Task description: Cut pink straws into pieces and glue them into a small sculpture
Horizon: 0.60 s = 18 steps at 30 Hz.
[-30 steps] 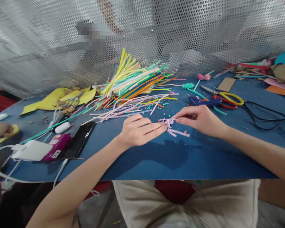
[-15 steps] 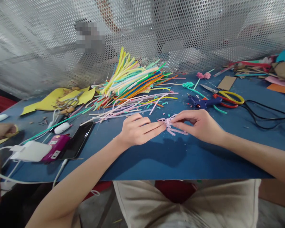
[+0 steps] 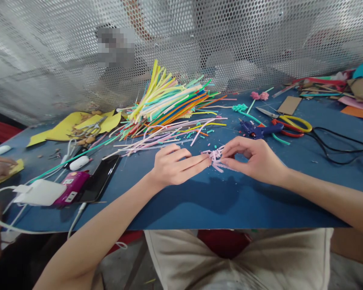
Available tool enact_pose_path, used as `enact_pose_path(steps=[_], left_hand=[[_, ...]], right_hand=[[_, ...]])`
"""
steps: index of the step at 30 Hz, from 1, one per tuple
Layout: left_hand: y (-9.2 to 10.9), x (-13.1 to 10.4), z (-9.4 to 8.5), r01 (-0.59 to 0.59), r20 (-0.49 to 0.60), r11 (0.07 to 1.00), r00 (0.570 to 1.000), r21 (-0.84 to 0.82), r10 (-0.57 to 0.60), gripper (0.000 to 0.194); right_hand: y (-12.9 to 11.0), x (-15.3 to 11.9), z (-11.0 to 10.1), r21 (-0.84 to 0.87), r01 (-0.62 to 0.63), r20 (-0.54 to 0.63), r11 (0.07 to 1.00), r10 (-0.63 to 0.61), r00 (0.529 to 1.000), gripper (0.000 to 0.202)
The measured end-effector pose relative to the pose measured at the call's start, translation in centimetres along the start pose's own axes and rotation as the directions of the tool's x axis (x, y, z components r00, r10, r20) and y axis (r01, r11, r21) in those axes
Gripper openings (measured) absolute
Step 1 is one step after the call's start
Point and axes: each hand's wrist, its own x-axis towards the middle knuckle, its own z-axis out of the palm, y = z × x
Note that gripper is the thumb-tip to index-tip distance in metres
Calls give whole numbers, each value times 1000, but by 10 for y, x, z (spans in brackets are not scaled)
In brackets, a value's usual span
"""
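A small bunch of lilac pipe cleaners (image 3: 215, 156), crossed and bent with ends sticking out, is held just over the blue table (image 3: 181, 209). My left hand (image 3: 177, 164) pinches its left side between thumb and fingers. From the right, my right hand (image 3: 252, 159) grips one of its strands between thumb and forefinger; the fingertips partly cover the piece. Behind my hands lie loose lilac pipe cleaners (image 3: 157, 139) and small cut bits. Farther right rests a dark blue glue gun (image 3: 260, 129).
A large pile of coloured pipe cleaners (image 3: 172, 100) lies at the back. Scissors (image 3: 290, 122) and a black cable (image 3: 335, 141) are on the right. On the left are a phone (image 3: 101, 177), a white charger (image 3: 40, 192) and another person's hand (image 3: 0, 167) by yellow paper.
My right thumb and fingertips have shifted slightly on the lilac pipe cleaners. My left hand stays in place. The other person's hand at the left has moved a little with the yellow piece.
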Motion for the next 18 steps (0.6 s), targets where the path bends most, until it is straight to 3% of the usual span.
enact_pose_path(steps=[10, 15, 18], left_hand=[[-1, -3, 1, -66, -1, 992, 998, 105, 67, 33], [-1, -4, 3, -5, 11, 1000, 1000, 24, 5, 40], [-1, -2, 2, -34, -11, 998, 999, 46, 35, 37]], right_hand=[[-3, 0, 1, -40, 27, 3, 999, -27, 1000, 16], [-3, -1, 2, -86, 51, 9, 995, -51, 999, 16], [-2, -1, 1, -85, 57, 15, 995, -56, 998, 16]])
